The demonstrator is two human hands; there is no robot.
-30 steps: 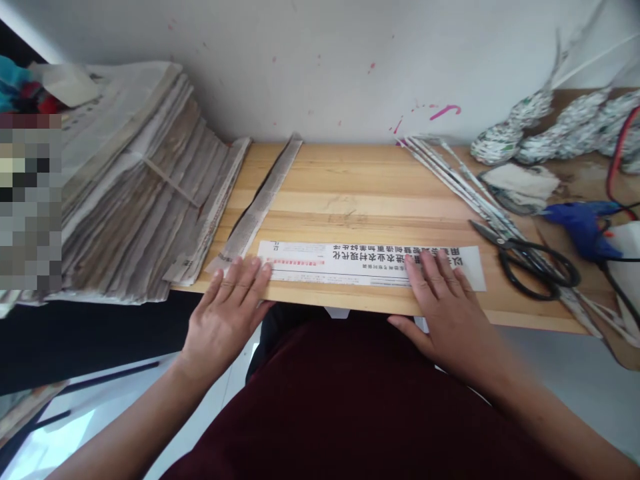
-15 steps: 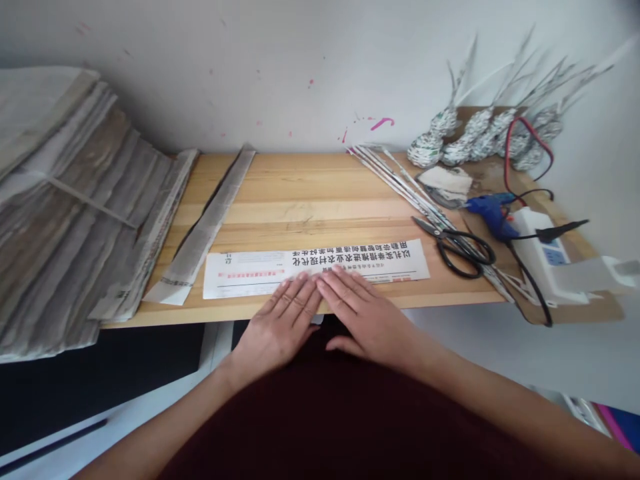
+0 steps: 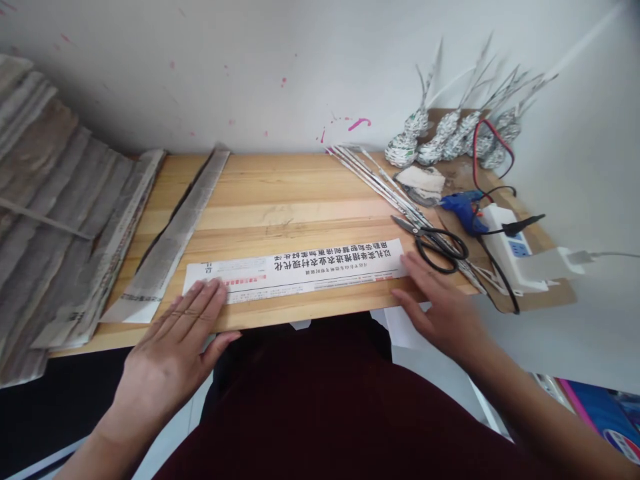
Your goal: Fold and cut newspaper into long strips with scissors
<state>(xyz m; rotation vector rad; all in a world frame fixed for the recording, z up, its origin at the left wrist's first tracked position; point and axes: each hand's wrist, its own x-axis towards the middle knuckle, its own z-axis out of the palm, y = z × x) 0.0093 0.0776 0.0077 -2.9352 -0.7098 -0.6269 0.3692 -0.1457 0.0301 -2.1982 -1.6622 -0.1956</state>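
A strip of printed newspaper [image 3: 300,267] lies flat along the front of the wooden tabletop [image 3: 280,173]. My left hand [image 3: 175,340] rests open over the strip's left end, fingertips on the paper and thumb by the table's front edge. At the other end, my right hand [image 3: 440,300] is open with its fingertips at the strip's right edge, the thumb spread toward me. Just beyond the right hand lie black-handled scissors [image 3: 435,243], on top of a bundle of thin rolled paper sticks [image 3: 385,180].
Stacked newspapers [image 3: 60,193] stand at the left, beside grey paper strips [image 3: 180,227]. At the right are a blue glue gun [image 3: 465,210], a white power strip [image 3: 515,250] with cords, a folded cloth [image 3: 423,183] and several woven paper pieces [image 3: 443,137] against the wall.
My hands have parted from the middle of the newspaper strip, the left sliding to its left end and the right to its right end. The camera view has shifted rightward.
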